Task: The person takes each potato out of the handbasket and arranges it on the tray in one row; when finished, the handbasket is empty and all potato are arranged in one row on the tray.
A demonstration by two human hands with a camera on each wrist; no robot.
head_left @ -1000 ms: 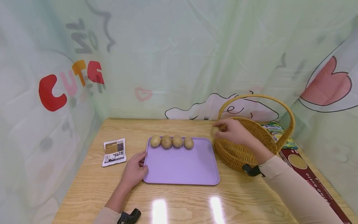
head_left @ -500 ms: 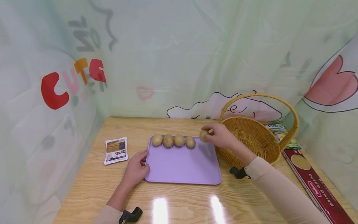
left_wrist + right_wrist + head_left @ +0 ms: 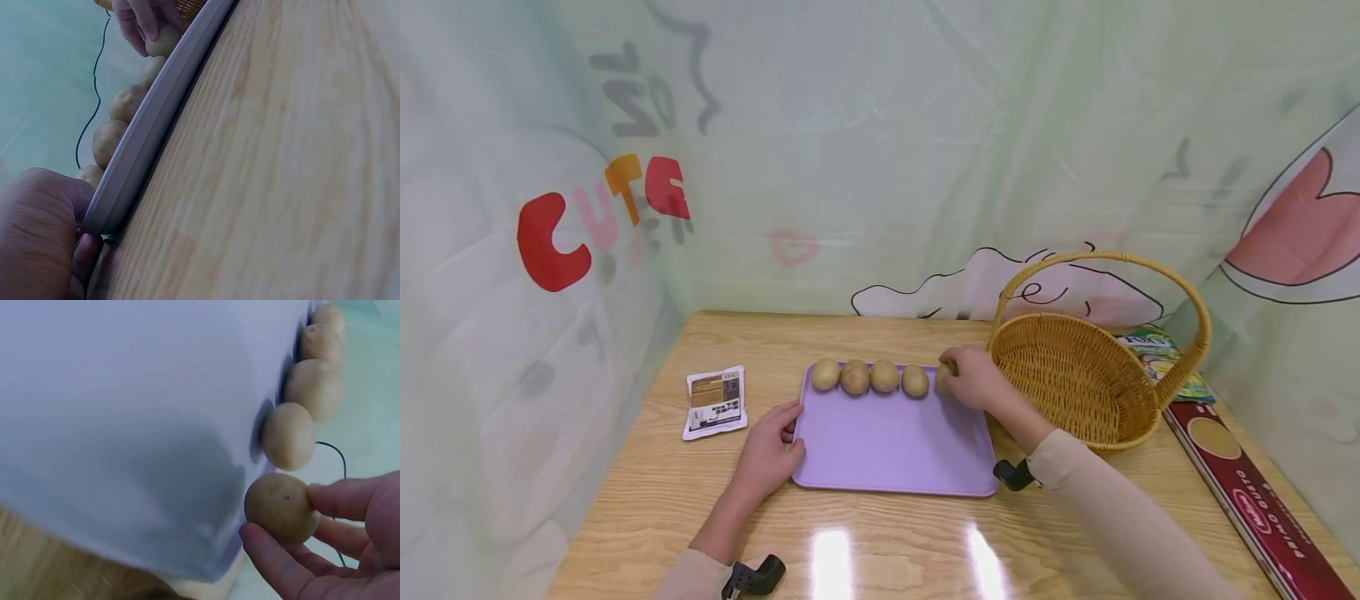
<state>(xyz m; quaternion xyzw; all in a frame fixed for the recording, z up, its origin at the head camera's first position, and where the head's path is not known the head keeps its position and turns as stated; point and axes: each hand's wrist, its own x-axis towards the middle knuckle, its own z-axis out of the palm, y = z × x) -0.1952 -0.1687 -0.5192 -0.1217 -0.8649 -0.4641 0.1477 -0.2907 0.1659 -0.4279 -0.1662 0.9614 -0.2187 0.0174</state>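
A purple tray (image 3: 887, 446) lies on the wooden table, with several potatoes (image 3: 884, 377) lined up along its far edge. At the right end of that row, my right hand (image 3: 976, 380) pinches another potato (image 3: 279, 507) between thumb and fingers, close over the tray's far right corner. The right wrist view shows a small gap between it and the neighbouring potato (image 3: 289, 436). My left hand (image 3: 766, 450) grips the tray's left edge; in the left wrist view some fingers curl beneath the tray's rim (image 3: 119, 187).
A wicker basket (image 3: 1075, 375) with a tall handle stands tilted right of the tray. Behind and beside it lie a green packet (image 3: 1180, 385) and a long dark red box (image 3: 1255, 500). A small white-edged pouch (image 3: 715, 403) lies left of the tray. A printed curtain (image 3: 820, 167) hangs behind the table.
My right hand has moved left from the basket's rim to the tray's far right corner, carrying the potato, and has lowered it. The left hand keeps its grip on the tray.
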